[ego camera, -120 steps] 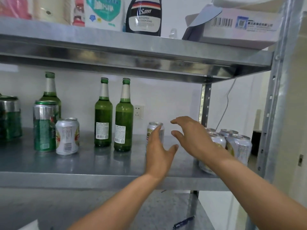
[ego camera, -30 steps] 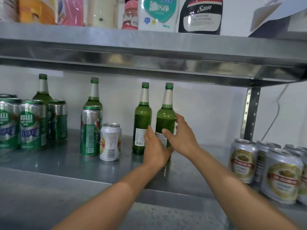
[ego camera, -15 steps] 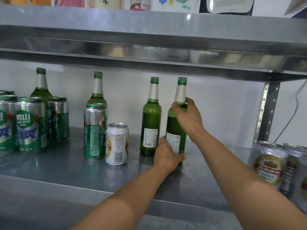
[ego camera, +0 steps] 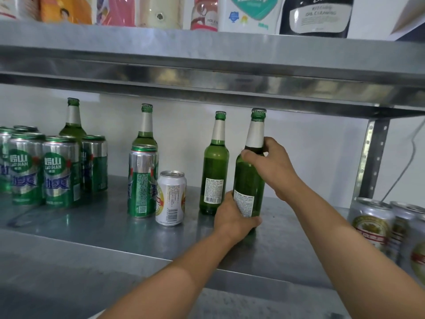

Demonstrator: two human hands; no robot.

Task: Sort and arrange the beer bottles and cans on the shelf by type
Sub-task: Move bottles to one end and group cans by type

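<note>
- The held bottle [ego camera: 248,180], green glass with a white neck foil, was located at centre frame above the shelf [ego camera: 92,231], roughly upright.
- The right hand [ego camera: 273,166] was placed at the bottle's shoulder; its grip was closed round the glass just below the foil.
- The left hand [ego camera: 232,217] was placed at the bottle's foot; its grip was wrapped round the base. The base was hidden, so contact with the shelf could not be determined.
- A second bottle [ego camera: 215,162] was positioned just beside the held bottle, at 9 o'clock from it.
- A short white can [ego camera: 171,199] and a tall green can [ego camera: 141,180] were set side by side further toward 9 o'clock, with a third bottle [ego camera: 146,125] behind the green can.
- A cluster of green cans [ego camera: 41,171] was grouped at the far 9 o'clock end, with a fourth bottle [ego camera: 73,118] behind it.
- Silver-and-gold cans [ego camera: 372,222] were grouped at 3 o'clock, well apart from the bottles.
</note>
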